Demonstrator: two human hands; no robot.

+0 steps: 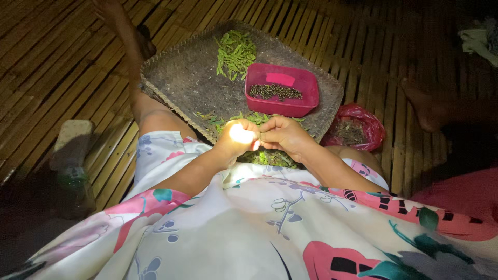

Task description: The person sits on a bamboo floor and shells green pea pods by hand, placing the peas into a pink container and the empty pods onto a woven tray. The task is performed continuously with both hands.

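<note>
My left hand [237, 137] and my right hand [282, 136] meet fingertip to fingertip just above my lap, pinched together on a small green pod that is mostly hidden by the fingers. Under and beyond them lies a round woven tray [181, 83]. On it rest a pile of green pods [236, 52] at the far side, more green pods [259, 118] close to my hands, and a pink plastic tub [282, 89] holding small dark seeds [275, 92].
A red plastic bag [358, 127] with dark scraps sits right of the tray. My outstretched leg [129, 46] runs along the tray's left edge. Another person's foot [425, 106] rests at the right. A grey block [72, 137] lies at the left on the bamboo slat floor [373, 46].
</note>
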